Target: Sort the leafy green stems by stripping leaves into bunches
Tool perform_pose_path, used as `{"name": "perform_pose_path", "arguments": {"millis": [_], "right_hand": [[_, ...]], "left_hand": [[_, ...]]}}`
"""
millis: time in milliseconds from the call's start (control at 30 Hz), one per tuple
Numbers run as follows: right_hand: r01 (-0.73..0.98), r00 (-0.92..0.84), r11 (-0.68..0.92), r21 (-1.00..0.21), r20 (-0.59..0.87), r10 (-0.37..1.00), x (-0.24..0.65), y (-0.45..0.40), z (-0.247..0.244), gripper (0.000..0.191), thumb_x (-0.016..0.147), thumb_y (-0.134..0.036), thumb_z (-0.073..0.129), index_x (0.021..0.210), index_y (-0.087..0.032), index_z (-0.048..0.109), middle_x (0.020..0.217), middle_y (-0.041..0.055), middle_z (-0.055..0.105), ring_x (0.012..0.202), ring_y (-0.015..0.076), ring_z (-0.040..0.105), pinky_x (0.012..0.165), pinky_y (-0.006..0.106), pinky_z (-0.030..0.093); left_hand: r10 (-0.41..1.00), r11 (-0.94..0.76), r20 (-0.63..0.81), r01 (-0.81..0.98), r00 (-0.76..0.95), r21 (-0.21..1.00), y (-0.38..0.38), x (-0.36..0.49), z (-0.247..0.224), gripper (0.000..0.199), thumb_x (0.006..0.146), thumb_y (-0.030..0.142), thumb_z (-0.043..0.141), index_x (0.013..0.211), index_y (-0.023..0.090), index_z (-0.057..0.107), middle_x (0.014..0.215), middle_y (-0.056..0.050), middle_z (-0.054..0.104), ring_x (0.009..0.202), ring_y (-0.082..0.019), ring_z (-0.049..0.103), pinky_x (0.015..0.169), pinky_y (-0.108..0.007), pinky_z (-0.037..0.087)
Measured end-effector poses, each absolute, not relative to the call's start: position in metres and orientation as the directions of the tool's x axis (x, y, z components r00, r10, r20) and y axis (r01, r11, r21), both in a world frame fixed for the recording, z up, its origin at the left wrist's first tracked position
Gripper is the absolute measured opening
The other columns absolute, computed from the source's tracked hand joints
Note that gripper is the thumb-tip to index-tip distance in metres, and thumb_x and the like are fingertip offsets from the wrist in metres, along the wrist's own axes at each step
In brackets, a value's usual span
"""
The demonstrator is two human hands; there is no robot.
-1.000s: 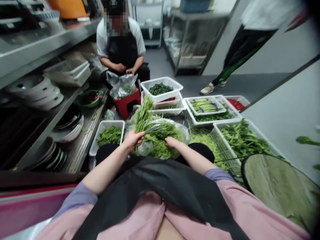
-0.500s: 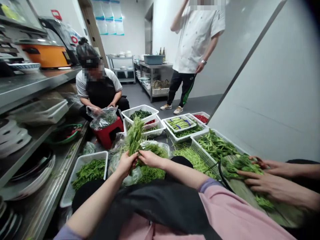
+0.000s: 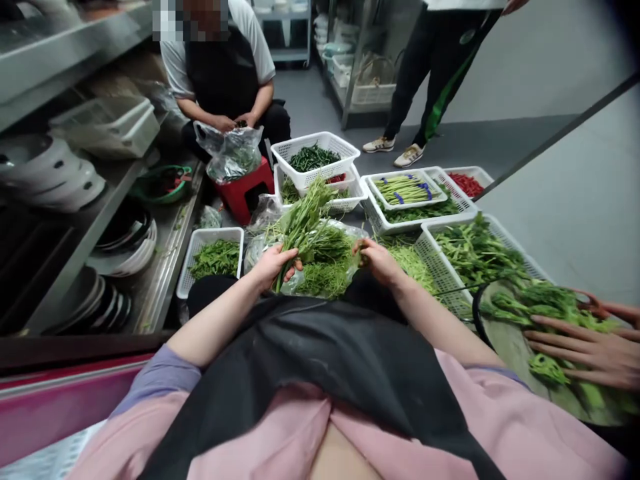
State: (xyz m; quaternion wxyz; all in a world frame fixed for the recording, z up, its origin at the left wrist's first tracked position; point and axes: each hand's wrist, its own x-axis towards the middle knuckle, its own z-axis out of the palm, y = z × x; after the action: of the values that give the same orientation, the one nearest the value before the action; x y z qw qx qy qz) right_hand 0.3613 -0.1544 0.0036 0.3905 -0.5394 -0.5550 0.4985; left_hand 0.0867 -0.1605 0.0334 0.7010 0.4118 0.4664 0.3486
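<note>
My left hand [image 3: 275, 265] is wrapped round the lower stems of a bunch of leafy green stems [image 3: 310, 210], whose tops lean away and to the right. To its right, apart from the bunch, my right hand [image 3: 383, 263] has its fingers curled in a pinch; whatever is between them is too small to make out. Under and between both hands lies a heap of thin green stems [image 3: 327, 277] on clear plastic. Pale green stems [image 3: 413, 267] are piled beyond my right wrist.
White baskets hold leafy greens [image 3: 215, 259], green chillies [image 3: 315, 159], bundled green stalks [image 3: 404, 189] and red chillies [image 3: 467, 185]. A co-worker's hand [image 3: 595, 350] rests on greens over a round board [image 3: 565, 400]. Another person sits behind a red stool [image 3: 243, 193]. Metal shelving [image 3: 165, 280] runs along the left.
My right hand has come away from the bunch and moved right. My left hand still holds it. The view has tilted down. The seated person's hands have drawn together above the plastic bag.
</note>
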Motion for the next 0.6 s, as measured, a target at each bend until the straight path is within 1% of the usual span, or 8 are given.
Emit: {"name": "perform_pose_path", "arguments": {"millis": [67, 100, 167, 267, 333, 467, 533, 600], "right_hand": [[0.339, -0.071, 0.103, -0.935, 0.084, 0.994, 0.365, -0.154, 0.015, 0.012, 0.078, -0.028, 0.046, 0.082, -0.020, 0.054, 0.077, 0.0014, 0.060, 0.065, 0.0138, 0.052, 0.061, 0.026, 0.042], [0.449, -0.120, 0.228, -0.864, 0.195, 0.973, 0.361, -0.154, 0.023, 0.014, 0.080, -0.030, 0.049, 0.084, -0.019, 0.057, 0.078, 0.0022, 0.061, 0.068, 0.0147, 0.053, 0.065, 0.028, 0.042], [0.636, -0.334, 0.484, -0.600, 0.352, 0.874, 0.347, -0.151, 0.037, 0.019, 0.083, -0.032, 0.054, 0.094, -0.019, 0.062, 0.080, 0.0041, 0.062, 0.074, 0.0168, 0.052, 0.073, 0.031, 0.039], [0.678, -0.640, 0.718, -0.158, 0.352, 0.683, 0.321, -0.143, 0.048, 0.024, 0.093, -0.024, 0.044, 0.103, -0.017, 0.065, 0.078, 0.0070, 0.061, 0.076, 0.0184, 0.050, 0.075, 0.034, 0.033], [0.629, -0.745, 0.777, 0.028, 0.304, 0.593, 0.314, -0.138, 0.048, 0.030, 0.097, -0.019, 0.036, 0.100, -0.016, 0.065, 0.079, 0.0083, 0.061, 0.075, 0.0189, 0.047, 0.074, 0.035, 0.030], [0.598, -0.794, 0.777, 0.198, 0.278, 0.540, 0.326, -0.134, 0.039, 0.029, 0.095, -0.016, 0.037, 0.103, -0.017, 0.064, 0.096, 0.0112, 0.062, 0.082, 0.0212, 0.047, 0.074, 0.036, 0.029], [0.628, -0.773, 0.747, 0.215, 0.279, 0.570, 0.335, -0.134, 0.033, 0.028, 0.093, -0.014, 0.038, 0.101, -0.016, 0.064, 0.101, 0.0126, 0.062, 0.085, 0.0223, 0.048, 0.076, 0.037, 0.030], [0.661, -0.745, 0.732, 0.166, 0.259, 0.615, 0.338, -0.137, 0.028, 0.026, 0.092, -0.015, 0.038, 0.093, -0.015, 0.063, 0.091, 0.0120, 0.062, 0.082, 0.0221, 0.048, 0.075, 0.036, 0.031]], "left_hand": [[0.862, 0.427, -0.372, -0.099, 0.343, 0.899, -0.161, 0.087, 0.033, 0.036, 0.073, 0.040, 0.072, 0.082, 0.017, 0.045, 0.060, -0.002, 0.066, 0.033, -0.008, 0.047, 0.030, -0.019, 0.034], [0.854, 0.436, -0.378, -0.096, 0.358, 0.895, -0.160, 0.087, 0.034, 0.035, 0.073, 0.038, 0.072, 0.081, 0.017, 0.045, 0.059, -0.002, 0.066, 0.032, -0.008, 0.046, 0.030, -0.019, 0.034], [0.832, 0.459, -0.394, -0.087, 0.390, 0.884, -0.160, 0.089, 0.035, 0.033, 0.073, 0.036, 0.071, 0.082, 0.017, 0.046, 0.058, -0.002, 0.066, 0.032, -0.008, 0.046, 0.029, -0.020, 0.033], [0.808, 0.489, -0.420, -0.075, 0.413, 0.869, -0.159, 0.092, 0.038, 0.032, 0.074, 0.034, 0.071, 0.084, 0.016, 0.046, 0.058, -0.003, 0.066, 0.032, -0.009, 0.047, 0.030, -0.019, 0.033], [0.801, 0.506, -0.447, -0.049, 0.399, 0.861, -0.158, 0.092, 0.039, 0.030, 0.074, 0.032, 0.071, 0.085, 0.016, 0.048, 0.060, -0.004, 0.067, 0.034, -0.010, 0.051, 0.031, -0.019, 0.035], [0.794, 0.536, -0.511, 0.017, 0.331, 0.844, -0.154, 0.085, 0.037, 0.027, 0.076, 0.027, 0.072, 0.086, 0.014, 0.051, 0.064, -0.007, 0.069, 0.040, -0.013, 0.058, 0.033, -0.019, 0.038], [0.804, 0.535, -0.513, 0.012, 0.301, 0.845, -0.152, 0.081, 0.036, 0.027, 0.076, 0.027, 0.073, 0.084, 0.014, 0.050, 0.061, -0.005, 0.067, 0.037, -0.011, 0.054, 0.033, -0.019, 0.037], [0.815, 0.530, -0.507, -0.007, 0.282, 0.848, -0.151, 0.079, 0.035, 0.030, 0.074, 0.029, 0.075, 0.082, 0.015, 0.049, 0.059, -0.002, 0.065, 0.035, -0.008, 0.049, 0.032, -0.018, 0.035]]}}
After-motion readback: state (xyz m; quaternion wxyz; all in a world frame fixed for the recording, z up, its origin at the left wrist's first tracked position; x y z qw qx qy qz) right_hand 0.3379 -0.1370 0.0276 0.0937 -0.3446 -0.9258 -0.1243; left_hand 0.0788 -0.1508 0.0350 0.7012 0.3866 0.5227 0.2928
